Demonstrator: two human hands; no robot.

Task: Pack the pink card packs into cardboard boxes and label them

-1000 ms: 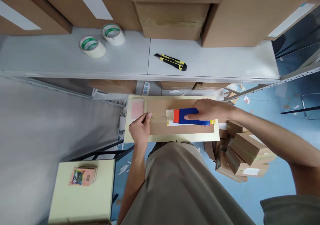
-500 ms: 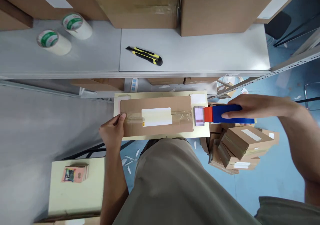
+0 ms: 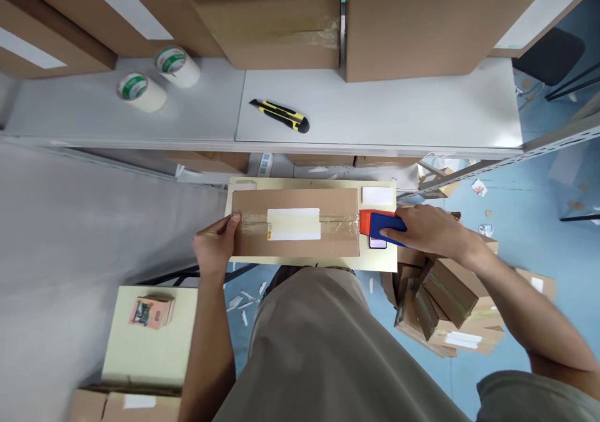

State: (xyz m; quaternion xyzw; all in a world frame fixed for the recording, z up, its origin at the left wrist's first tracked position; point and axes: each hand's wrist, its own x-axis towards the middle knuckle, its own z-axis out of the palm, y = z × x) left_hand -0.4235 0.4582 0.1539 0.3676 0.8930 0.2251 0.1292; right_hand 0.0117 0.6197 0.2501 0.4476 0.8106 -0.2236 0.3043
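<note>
A long cardboard box [image 3: 295, 247] lies on a small cream-coloured table [image 3: 384, 261], a white label on its top and clear tape along its middle seam. My left hand [image 3: 215, 241] grips the box's left end, thumb on top. At the other end, my right hand [image 3: 431, 229] is wrapped round a blue and orange tape dispenser [image 3: 387, 227]. The dispenser's orange front meets the box's right edge, where shiny tape shows. Under the dispenser, a phone [image 3: 377, 243] is partly covered. White paper slips [image 3: 377, 195] lie at the table's back right corner.
On the grey shelf [image 3: 398, 115] ahead are a yellow and black utility knife [image 3: 281, 115], two tape rolls [image 3: 143, 92] and large cartons [image 3: 440, 28]. Cardboard boxes [image 3: 454, 297] are piled on the floor at right. A side table [image 3: 150, 353] at lower left bears a small pink stack [image 3: 152, 311].
My right hand has brought the tape dispenser left, up to the box's right end, and it now partly covers the phone. My left hand keeps its grip. The view has shifted slightly.
</note>
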